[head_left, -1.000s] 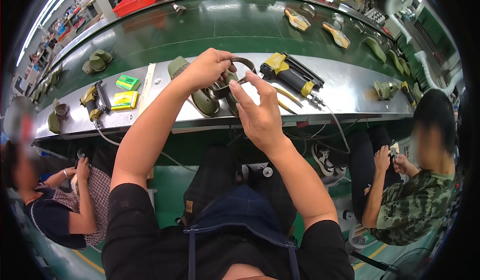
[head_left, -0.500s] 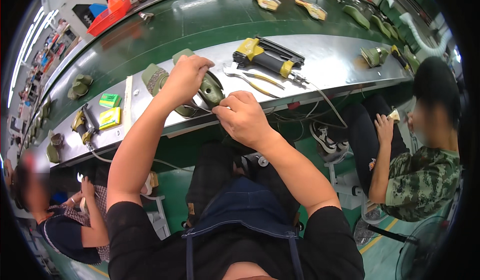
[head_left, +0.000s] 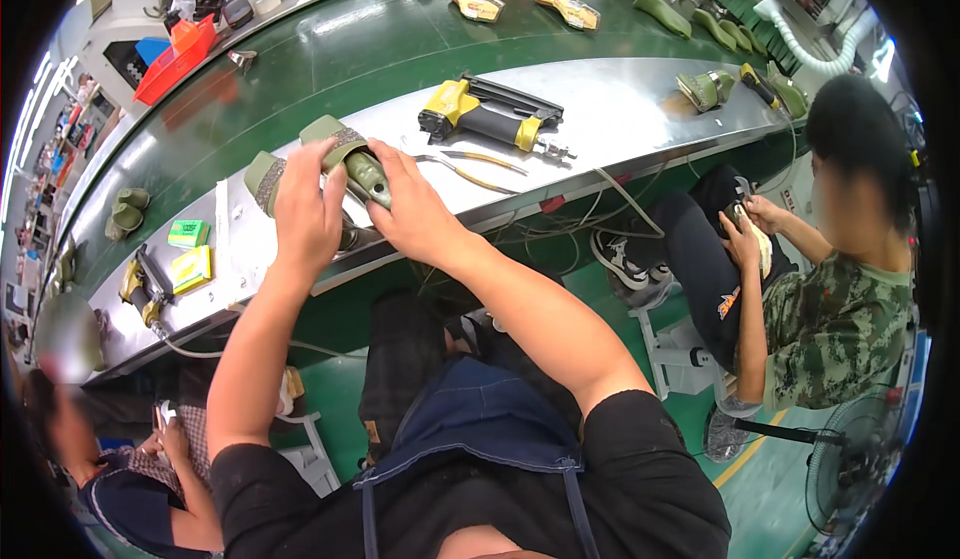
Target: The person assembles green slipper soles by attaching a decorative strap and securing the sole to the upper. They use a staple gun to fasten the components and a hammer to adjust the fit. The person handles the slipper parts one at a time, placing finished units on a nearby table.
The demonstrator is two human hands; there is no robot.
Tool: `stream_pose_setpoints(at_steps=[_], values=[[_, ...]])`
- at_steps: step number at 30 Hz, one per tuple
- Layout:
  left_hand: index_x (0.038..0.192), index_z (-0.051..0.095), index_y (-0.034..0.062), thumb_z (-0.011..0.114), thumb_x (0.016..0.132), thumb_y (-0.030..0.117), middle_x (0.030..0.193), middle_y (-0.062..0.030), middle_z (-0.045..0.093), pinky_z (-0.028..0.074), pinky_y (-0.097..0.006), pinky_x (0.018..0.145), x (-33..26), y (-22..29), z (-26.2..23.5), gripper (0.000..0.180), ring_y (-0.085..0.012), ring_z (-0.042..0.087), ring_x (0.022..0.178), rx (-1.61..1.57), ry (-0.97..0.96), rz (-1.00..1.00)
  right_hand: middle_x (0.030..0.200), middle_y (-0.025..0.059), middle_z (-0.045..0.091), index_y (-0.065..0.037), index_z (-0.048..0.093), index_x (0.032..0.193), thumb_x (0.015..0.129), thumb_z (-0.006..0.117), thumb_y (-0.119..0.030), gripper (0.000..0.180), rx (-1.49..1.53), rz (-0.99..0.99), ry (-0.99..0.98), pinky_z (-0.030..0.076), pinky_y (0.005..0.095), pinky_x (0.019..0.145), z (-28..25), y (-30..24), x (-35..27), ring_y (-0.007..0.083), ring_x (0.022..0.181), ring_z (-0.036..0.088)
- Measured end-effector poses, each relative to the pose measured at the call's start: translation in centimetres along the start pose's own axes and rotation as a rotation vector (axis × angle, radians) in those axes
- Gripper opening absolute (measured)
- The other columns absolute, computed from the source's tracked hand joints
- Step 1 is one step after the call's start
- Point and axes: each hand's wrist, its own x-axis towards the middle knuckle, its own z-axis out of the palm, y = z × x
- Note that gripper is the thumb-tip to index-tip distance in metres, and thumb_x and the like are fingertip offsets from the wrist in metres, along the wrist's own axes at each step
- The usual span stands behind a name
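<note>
Both my hands are on a green shoe last (head_left: 367, 173) with a glittery green strap (head_left: 344, 143) across it, over the near edge of the metal bench. My left hand (head_left: 306, 204) wraps its left side, thumb against the last. My right hand (head_left: 410, 209) grips the other side, fingers over the top and thumb near the holed end. Just left of it lies a second green strapped shoe piece (head_left: 262, 181), partly hidden by my left hand. Pliers (head_left: 480, 169) with yellowish handles lie to the right, below a yellow and black air nail gun (head_left: 490, 115).
Left on the bench are a green box (head_left: 188, 233), a yellow box (head_left: 192, 269) and another nail gun (head_left: 142, 289) with a hose. Green shoe lasts (head_left: 660, 16) and brushes (head_left: 475, 4) lie on the green belt (head_left: 330, 44). Co-workers sit on both sides.
My right hand has gone from pinching the last's near end to gripping its side. My left hand has slid down from the top to the left side. The view has shifted.
</note>
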Motion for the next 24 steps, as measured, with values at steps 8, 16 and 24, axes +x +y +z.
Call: stream_pose_setpoints(at_steps=[8,16,24], values=[[0.131,0.058,0.0071,0.083,0.077,0.016,0.099,-0.0091,0.059,0.037,-0.054,0.108,-4.4,-3.1,-1.8,0.06,-0.0327,0.058,0.102,0.175,-0.011,0.289,0.146,0.0318,0.051,0.002,0.038,0.155,0.089,0.066,-0.007,0.073,0.02,0.068,-0.078,0.043,0.0477,0.114,-0.7,-0.6,1.0,0.0489,0.134,0.052],[0.142,0.054,0.0025,0.072,0.084,0.002,0.13,-0.0199,0.058,0.04,-0.051,0.111,-3.5,-2.0,-3.9,0.061,-0.0419,0.055,0.123,0.194,-0.038,0.155,0.149,0.0318,0.05,0.003,0.033,0.159,0.088,0.07,-0.012,0.082,-0.043,0.061,-0.091,0.042,0.0452,0.117,0.1,-0.3,0.1,0.0463,0.139,0.051],[0.145,0.046,-0.0041,0.07,0.087,0.006,0.143,-0.0238,0.053,0.039,-0.048,0.118,-0.5,1.2,0.8,0.063,-0.0417,0.048,0.139,0.184,-0.223,0.193,0.149,0.0287,0.055,-0.01,0.027,0.166,0.09,0.073,-0.016,0.089,-0.008,0.143,-0.119,0.048,0.0405,0.11,-0.6,1.9,-0.2,0.0383,0.134,0.06]])
